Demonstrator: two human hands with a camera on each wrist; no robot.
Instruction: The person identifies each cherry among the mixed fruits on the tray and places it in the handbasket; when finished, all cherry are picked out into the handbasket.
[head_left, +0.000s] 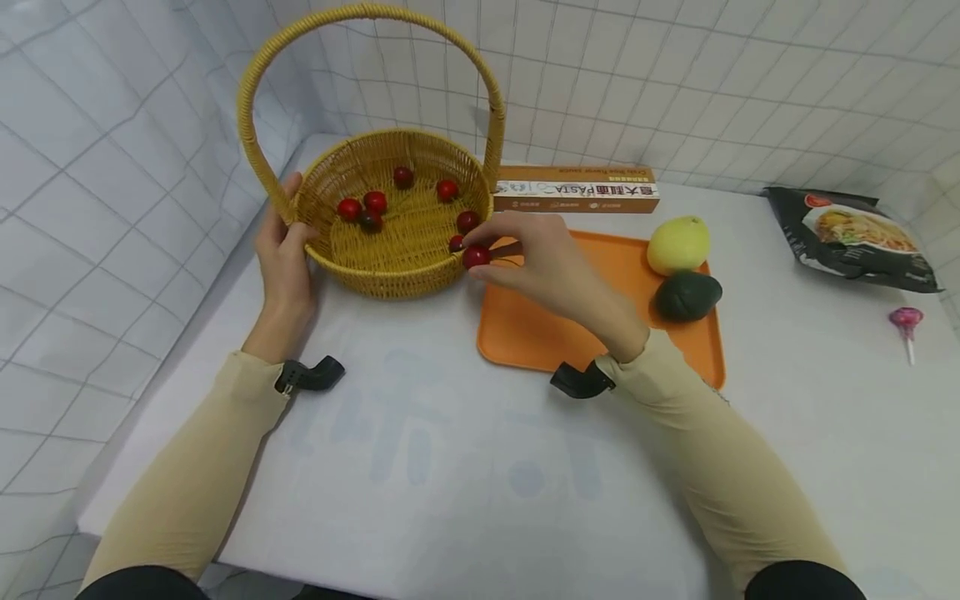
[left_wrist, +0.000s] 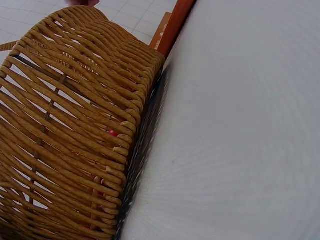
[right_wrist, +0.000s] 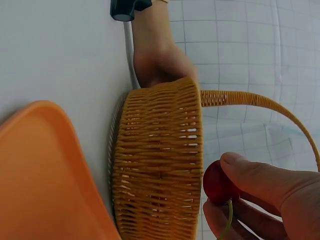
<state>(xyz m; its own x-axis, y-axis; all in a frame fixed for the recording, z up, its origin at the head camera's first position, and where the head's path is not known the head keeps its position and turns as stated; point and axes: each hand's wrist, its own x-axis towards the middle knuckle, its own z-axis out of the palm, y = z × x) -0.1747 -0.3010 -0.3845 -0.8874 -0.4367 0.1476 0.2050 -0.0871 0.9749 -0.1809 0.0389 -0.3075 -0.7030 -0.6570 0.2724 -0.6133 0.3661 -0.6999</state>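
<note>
A yellow wicker basket with a tall arched handle stands on the table, several dark red cherries lying inside it. My left hand grips the basket's left side, thumb at the rim. Over the right side of the basket, my right hand pinches one cherry between thumb and fingers. In the right wrist view this cherry shows a green stem and hangs just past the rim. The left wrist view shows the basket's woven wall, with bits of red through the gaps.
Right of the basket lies an orange tray bearing a yellow fruit and a dark green avocado. Behind it is a brown pasta box. A black noodle packet and a pink lollipop lie at far right.
</note>
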